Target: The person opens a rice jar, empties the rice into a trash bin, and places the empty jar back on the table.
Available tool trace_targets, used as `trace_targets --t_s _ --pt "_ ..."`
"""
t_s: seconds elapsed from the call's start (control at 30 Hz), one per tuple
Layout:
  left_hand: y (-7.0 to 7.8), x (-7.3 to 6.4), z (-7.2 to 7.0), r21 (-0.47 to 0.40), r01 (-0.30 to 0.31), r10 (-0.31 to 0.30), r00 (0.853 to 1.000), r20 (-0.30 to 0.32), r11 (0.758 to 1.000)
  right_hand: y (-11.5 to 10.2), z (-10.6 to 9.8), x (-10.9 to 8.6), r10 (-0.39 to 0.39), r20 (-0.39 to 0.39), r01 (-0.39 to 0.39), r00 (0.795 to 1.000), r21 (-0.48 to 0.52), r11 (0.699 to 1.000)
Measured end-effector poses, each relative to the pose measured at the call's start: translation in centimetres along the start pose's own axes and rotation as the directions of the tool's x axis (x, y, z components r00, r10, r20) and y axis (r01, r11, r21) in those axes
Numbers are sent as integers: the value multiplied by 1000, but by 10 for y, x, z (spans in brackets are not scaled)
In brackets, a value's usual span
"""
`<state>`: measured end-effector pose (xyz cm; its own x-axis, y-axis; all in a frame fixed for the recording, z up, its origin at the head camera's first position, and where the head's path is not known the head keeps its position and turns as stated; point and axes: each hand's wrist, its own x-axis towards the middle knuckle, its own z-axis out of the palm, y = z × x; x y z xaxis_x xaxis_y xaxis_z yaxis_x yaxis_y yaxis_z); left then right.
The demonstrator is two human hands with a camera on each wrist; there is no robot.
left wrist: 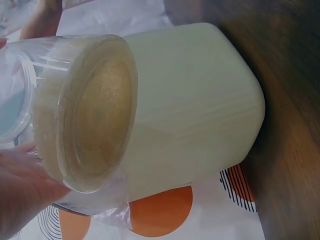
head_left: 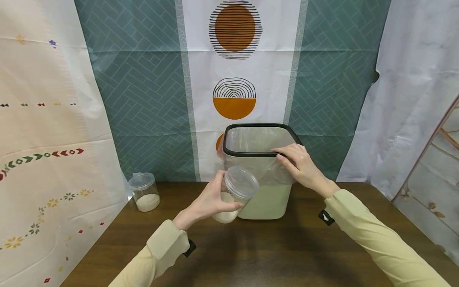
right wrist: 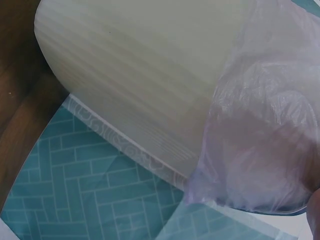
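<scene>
My left hand (head_left: 211, 199) grips a clear plastic jar (head_left: 239, 187) with a screw lid on, partly filled with white grains. The jar is tilted, its lid towards the upper right, in front of the trash can. In the left wrist view the round base of the jar (left wrist: 102, 105) faces the camera. A pale green trash can (head_left: 265, 203) with a black rim stands upright on the table, lined with a thin translucent bag (right wrist: 260, 125). At its front right corner my right hand (head_left: 303, 165) holds the rim, fingers over the top and thumb lower down.
A second clear lidded jar (head_left: 144, 193) with white grains stands at the left back edge of the brown wooden table (head_left: 251, 255). Patterned cloth (head_left: 143, 99) hangs right behind the table, with more fabric at both sides.
</scene>
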<state>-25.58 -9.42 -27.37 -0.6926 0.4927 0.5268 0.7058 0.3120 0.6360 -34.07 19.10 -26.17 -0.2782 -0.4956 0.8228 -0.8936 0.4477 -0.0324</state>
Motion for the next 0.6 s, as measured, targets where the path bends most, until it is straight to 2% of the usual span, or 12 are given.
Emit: trace_targets --t_s 0.1,0.33,0.6 --pt "-1 1 1 -4 1 -1 1000 9 1000 1 1 0 -1 -2 1 1000 1 1000" --pt "-36 9 13 -13 -6 6 1000 0 1000 1 2 2 5 -4 -5 1000 8 1000" --pt "-40 14 21 33 -7 7 1000 0 999 1 4 4 10 12 -10 1000 9 1000"
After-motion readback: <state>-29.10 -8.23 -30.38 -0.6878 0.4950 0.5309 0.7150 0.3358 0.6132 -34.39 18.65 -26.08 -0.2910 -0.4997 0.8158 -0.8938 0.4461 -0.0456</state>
